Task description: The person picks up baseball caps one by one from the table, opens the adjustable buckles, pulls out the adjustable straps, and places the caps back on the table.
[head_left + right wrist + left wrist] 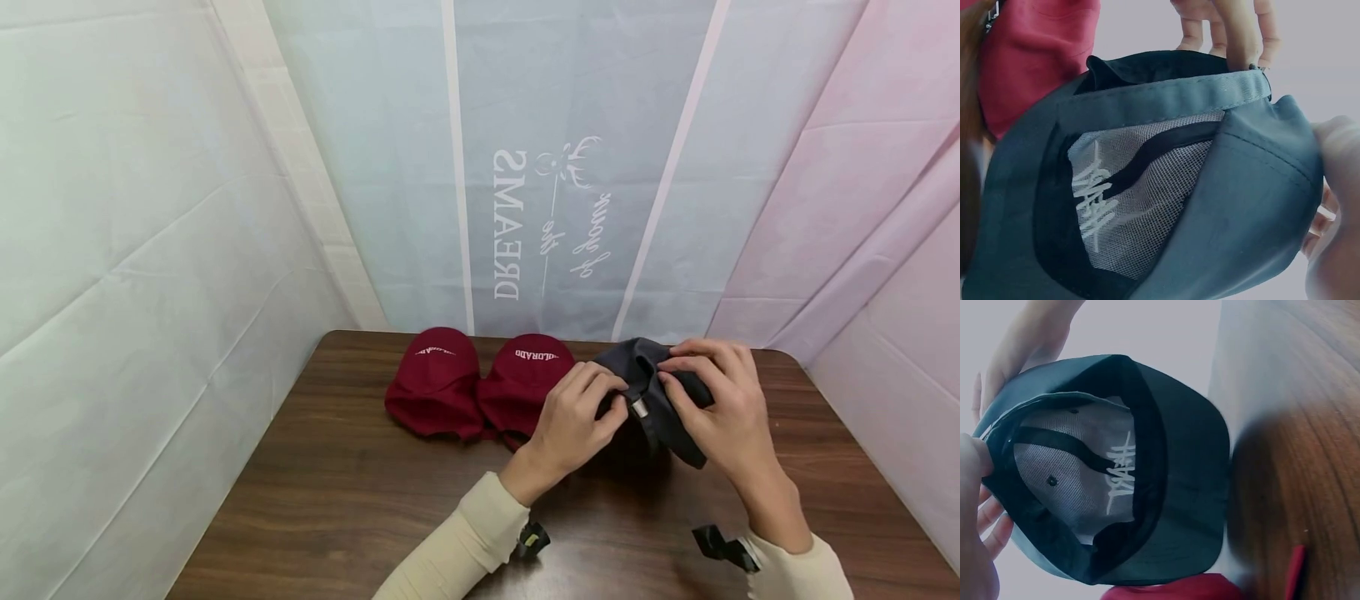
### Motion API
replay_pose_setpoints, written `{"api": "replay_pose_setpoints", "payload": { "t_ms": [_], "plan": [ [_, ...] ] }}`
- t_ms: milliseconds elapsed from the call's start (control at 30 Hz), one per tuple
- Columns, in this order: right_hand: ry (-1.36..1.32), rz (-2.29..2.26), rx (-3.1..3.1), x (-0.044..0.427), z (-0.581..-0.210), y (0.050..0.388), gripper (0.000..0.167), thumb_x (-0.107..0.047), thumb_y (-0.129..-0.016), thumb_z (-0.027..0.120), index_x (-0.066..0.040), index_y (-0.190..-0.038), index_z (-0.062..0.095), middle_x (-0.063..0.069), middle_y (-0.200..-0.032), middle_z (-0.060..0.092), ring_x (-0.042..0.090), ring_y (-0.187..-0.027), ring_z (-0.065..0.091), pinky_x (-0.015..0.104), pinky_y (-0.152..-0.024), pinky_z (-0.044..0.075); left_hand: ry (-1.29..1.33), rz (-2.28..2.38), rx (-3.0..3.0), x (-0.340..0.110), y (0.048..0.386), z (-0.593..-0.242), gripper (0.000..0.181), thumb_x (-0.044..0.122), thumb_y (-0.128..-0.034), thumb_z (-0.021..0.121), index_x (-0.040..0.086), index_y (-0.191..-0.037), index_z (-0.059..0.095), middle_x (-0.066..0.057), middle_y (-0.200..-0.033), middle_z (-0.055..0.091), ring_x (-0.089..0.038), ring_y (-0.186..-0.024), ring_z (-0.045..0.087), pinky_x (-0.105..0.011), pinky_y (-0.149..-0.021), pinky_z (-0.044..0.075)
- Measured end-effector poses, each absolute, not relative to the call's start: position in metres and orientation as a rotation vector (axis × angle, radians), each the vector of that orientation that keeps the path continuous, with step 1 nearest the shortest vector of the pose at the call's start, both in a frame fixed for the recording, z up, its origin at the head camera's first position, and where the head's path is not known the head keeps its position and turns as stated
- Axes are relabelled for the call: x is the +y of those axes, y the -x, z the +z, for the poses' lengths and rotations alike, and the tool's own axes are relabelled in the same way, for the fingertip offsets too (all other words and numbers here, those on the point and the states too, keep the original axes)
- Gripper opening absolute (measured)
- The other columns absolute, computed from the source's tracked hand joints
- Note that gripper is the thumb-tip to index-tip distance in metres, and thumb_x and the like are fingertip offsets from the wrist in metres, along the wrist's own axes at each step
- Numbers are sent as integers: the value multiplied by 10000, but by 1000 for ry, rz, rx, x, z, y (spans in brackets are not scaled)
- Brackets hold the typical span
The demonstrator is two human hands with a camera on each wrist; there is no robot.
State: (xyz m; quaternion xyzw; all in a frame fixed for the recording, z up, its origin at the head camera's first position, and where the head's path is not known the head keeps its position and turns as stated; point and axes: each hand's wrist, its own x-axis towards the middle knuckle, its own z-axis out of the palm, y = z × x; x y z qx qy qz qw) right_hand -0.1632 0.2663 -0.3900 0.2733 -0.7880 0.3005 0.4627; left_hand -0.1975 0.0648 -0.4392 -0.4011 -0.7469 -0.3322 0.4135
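A dark grey baseball cap [675, 429] is held up between both hands above the right part of the table. My left hand [572, 417] pinches the cap's back edge beside a small metal strap buckle [640, 407]. On the other side, my right hand [722, 407] grips the crown fabric with thumb and fingers. In the left wrist view the cap [1194, 481] shows its opening, with pale mesh lining and embroidery stitching inside. The back strap [1166, 100] spans the rear opening in the right wrist view.
Two dark red caps [437, 371] with white lettering sit side by side at the back of the brown wooden table [337, 500], left of the hands. Fabric curtains [375, 167] hang close behind and beside the table. Black straps [723, 548] dangle at both cuffs.
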Motion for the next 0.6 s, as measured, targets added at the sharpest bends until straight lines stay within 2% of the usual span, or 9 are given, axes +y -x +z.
{"api": "replay_pose_setpoints", "payload": {
  "t_ms": [300, 600],
  "plan": [
    [-723, 770, -1892, 260, -379, 155, 468, -352, -1075, 611, 64, -932, 768, 272, -1027, 706, 462, -1006, 539, 218, -1082, 332, 1033, -888, -1852, 63, 193, -426, 90, 66, -963, 673, 91, -1033, 723, -16, -1033, 672, -112, -951, 633, -131, -850, 514],
    [-731, 824, -1867, 255, -375, 149, 410, -332, -1061, 658, 50, -974, 780, 237, -993, 720, 301, -1060, 572, 215, -1075, 365, 1037, -924, -1827, 58, 187, -412, 99, 58, -958, 692, 77, -1045, 736, -16, -1020, 660, -106, -943, 623, -115, -861, 513]
  ]
}}
